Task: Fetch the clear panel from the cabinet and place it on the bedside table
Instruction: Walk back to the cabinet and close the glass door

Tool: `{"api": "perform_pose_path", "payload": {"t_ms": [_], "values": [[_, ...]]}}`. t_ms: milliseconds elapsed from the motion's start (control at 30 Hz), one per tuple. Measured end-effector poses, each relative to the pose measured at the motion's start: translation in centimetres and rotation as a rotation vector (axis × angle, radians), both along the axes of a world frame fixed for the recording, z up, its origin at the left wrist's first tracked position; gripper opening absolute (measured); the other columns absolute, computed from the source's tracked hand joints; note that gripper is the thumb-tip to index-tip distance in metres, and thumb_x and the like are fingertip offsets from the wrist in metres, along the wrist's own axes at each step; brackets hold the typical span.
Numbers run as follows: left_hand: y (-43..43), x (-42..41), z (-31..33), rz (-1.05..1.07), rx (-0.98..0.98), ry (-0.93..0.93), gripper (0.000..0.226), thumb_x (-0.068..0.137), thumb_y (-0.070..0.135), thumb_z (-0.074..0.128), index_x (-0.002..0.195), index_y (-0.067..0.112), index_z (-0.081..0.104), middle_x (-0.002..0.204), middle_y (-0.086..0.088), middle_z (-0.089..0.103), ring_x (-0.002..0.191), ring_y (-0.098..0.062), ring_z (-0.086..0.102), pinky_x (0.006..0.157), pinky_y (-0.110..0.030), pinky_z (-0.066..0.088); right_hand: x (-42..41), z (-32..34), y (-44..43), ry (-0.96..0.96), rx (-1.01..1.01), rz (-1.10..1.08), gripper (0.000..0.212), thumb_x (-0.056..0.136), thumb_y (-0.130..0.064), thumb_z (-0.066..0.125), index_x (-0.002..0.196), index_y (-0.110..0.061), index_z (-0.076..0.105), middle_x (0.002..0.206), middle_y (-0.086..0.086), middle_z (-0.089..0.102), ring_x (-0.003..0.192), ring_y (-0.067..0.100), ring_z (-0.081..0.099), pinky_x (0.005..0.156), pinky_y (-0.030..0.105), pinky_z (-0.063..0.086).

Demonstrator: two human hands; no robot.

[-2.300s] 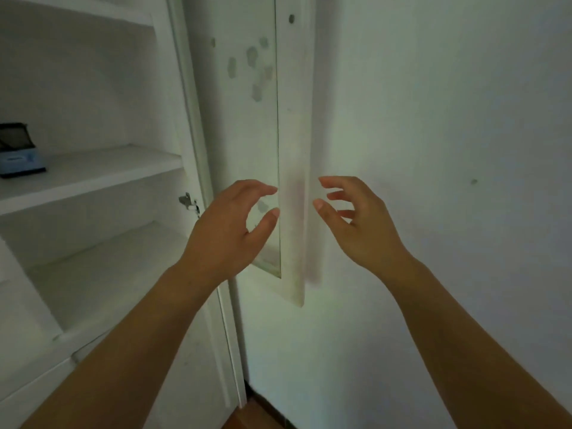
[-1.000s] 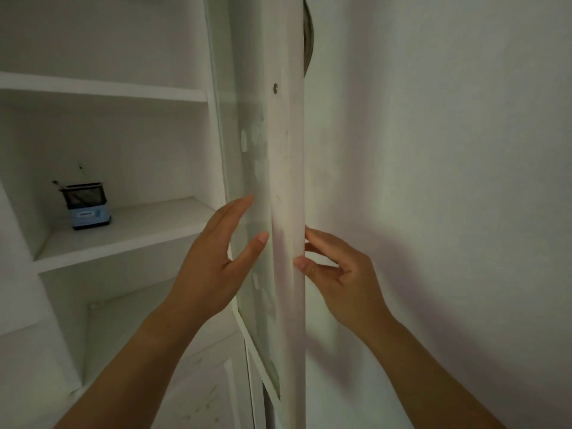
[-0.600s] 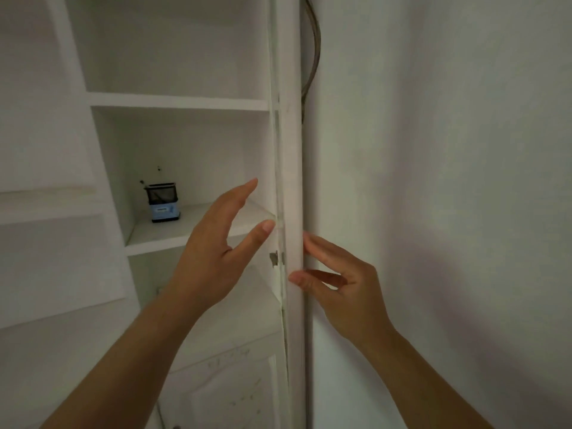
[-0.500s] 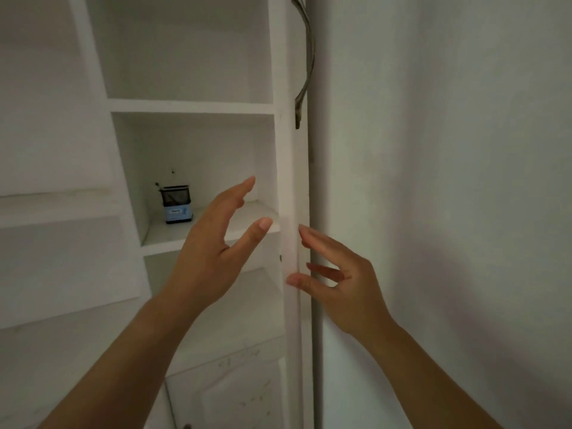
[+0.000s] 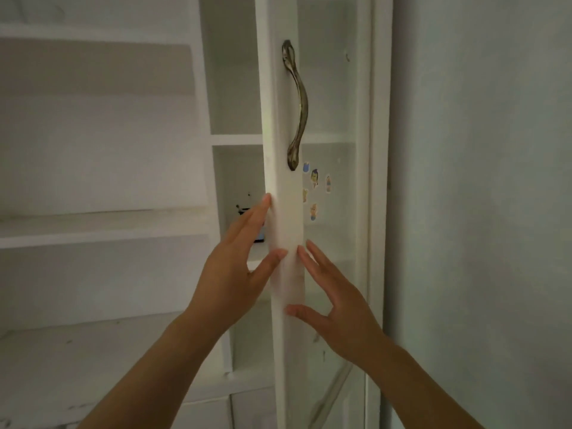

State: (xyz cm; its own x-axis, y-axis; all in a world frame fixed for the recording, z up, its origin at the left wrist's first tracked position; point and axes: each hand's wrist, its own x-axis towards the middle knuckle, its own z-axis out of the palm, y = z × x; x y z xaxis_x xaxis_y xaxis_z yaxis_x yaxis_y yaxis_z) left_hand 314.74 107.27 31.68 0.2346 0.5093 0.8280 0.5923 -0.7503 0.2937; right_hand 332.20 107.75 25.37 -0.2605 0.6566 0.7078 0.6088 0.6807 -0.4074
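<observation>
The white cabinet door (image 5: 283,187) with a brass handle (image 5: 297,103) stands almost edge-on in front of me. Its glass pane (image 5: 337,236) carries small cartoon stickers (image 5: 314,178). My left hand (image 5: 235,280) is open, with fingertips on the left edge of the door's frame and the thumb on its front. My right hand (image 5: 337,317) is open and spread, fingertips resting on the frame's front beside the glass. No loose clear panel shows in this view.
Open white shelves (image 5: 93,227) fill the left side. A small dark holder (image 5: 259,238) on a shelf is mostly hidden behind my left hand. A bare pale wall (image 5: 479,212) runs close along the right of the cabinet.
The door has swung from wide open toward the cabinet, so its handle and front face now show. Both hands followed it and rest on its frame; the view turned left.
</observation>
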Motion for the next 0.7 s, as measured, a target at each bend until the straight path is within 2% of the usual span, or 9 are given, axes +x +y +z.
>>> {"api": "perform_pose_path", "payload": {"t_ms": [33, 100, 167, 233, 400, 433, 500, 567, 700], "values": [[0.6, -0.6, 0.0, 0.014, -0.008, 0.016, 0.070, 0.077, 0.050, 0.045, 0.137, 0.043, 0.010, 0.128, 0.022, 0.034, 0.111, 0.012, 0.035, 0.084, 0.002, 0.029, -0.3, 0.1, 0.7, -0.027, 0.003, -0.015, 0.079, 0.078, -0.054, 0.061, 0.133, -0.059, 0.004, 0.148, -0.034, -0.003, 0.134, -0.014, 0.005, 0.100, 0.006, 0.010], [1.9, -1.9, 0.1, 0.053, -0.009, 0.051, 0.069, 0.080, 0.048, 0.044, 0.138, 0.040, 0.007, 0.128, 0.020, 0.036, 0.111, 0.007, 0.038, 0.091, -0.009, 0.031, -1.0, 0.6, 2.2, -0.051, 0.010, -0.055, 0.084, 0.076, -0.052, 0.064, 0.132, -0.059, 0.002, 0.149, -0.032, -0.008, 0.136, -0.010, 0.002, 0.102, 0.011, 0.010], [3.7, -3.6, 0.1, 0.108, -0.010, 0.082, 0.068, 0.085, 0.040, 0.048, 0.137, 0.039, 0.005, 0.138, 0.011, 0.038, 0.120, -0.006, 0.042, 0.093, -0.020, 0.033, -2.1, 1.2, 4.0, -0.057, 0.040, -0.077, 0.088, 0.074, -0.051, 0.067, 0.133, -0.055, 0.002, 0.150, -0.029, -0.009, 0.138, -0.006, 0.000, 0.106, 0.019, 0.013], [5.3, -5.0, 0.3, 0.158, -0.006, 0.104, 0.069, 0.087, 0.037, 0.050, 0.138, 0.038, 0.003, 0.147, 0.004, 0.034, 0.128, -0.014, 0.039, 0.096, -0.024, 0.033, -2.8, 1.8, 5.4, -0.071, 0.068, -0.085, 0.091, 0.073, -0.051, 0.068, 0.136, -0.051, 0.002, 0.151, -0.026, -0.010, 0.139, -0.003, -0.002, 0.107, 0.023, 0.016], [9.6, -7.6, 0.3, 0.203, -0.030, 0.130, 0.080, 0.082, 0.044, 0.053, 0.143, 0.032, 0.003, 0.151, 0.004, 0.027, 0.134, -0.015, 0.031, 0.101, -0.027, 0.031, -4.8, 2.8, 9.3, -0.116, 0.126, -0.131, 0.095, 0.072, -0.051, 0.068, 0.138, -0.047, -0.001, 0.151, -0.023, -0.013, 0.136, -0.008, -0.008, 0.099, 0.008, 0.010], [10.4, -7.9, 0.3, 0.203, -0.035, 0.131, 0.080, 0.081, 0.046, 0.052, 0.142, 0.034, 0.002, 0.151, 0.004, 0.026, 0.135, -0.015, 0.030, 0.101, -0.028, 0.032, -5.1, 2.9, 10.1, -0.111, 0.143, -0.144, 0.095, 0.072, -0.051, 0.068, 0.139, -0.045, 0.000, 0.152, -0.021, -0.012, 0.137, -0.005, -0.007, 0.102, 0.010, 0.012], [11.6, -8.5, 0.4, 0.199, -0.037, 0.136, 0.079, 0.077, 0.051, 0.048, 0.139, 0.038, 0.000, 0.152, 0.005, 0.023, 0.136, -0.016, 0.028, 0.103, -0.032, 0.033, -5.8, 3.1, 11.7, -0.107, 0.160, -0.189, 0.095, 0.073, -0.052, 0.067, 0.142, -0.040, 0.003, 0.154, -0.016, -0.010, 0.141, 0.004, -0.006, 0.111, 0.026, 0.020], [12.5, -9.0, 0.5, 0.198, -0.011, 0.139, 0.080, 0.074, 0.055, 0.047, 0.135, 0.041, -0.003, 0.154, 0.008, 0.016, 0.139, -0.015, 0.023, 0.105, -0.036, 0.032, -6.2, 3.2, 12.9, -0.102, 0.153, -0.222, 0.095, 0.072, -0.054, 0.066, 0.143, -0.037, 0.005, 0.155, -0.013, -0.010, 0.142, 0.009, -0.007, 0.114, 0.039, 0.022], [14.2, -9.7, 0.8, 0.185, 0.113, 0.232, 0.085, 0.074, 0.052, 0.046, 0.139, 0.036, -0.006, 0.149, 0.017, -0.006, 0.136, -0.002, 0.003, 0.105, -0.027, 0.012, -6.5, 3.2, 14.9, -0.123, 0.114, -0.244, 0.098, 0.070, -0.062, 0.061, 0.144, -0.036, 0.002, 0.154, -0.012, -0.016, 0.141, 0.010, -0.016, 0.115, 0.043, 0.015]]}}
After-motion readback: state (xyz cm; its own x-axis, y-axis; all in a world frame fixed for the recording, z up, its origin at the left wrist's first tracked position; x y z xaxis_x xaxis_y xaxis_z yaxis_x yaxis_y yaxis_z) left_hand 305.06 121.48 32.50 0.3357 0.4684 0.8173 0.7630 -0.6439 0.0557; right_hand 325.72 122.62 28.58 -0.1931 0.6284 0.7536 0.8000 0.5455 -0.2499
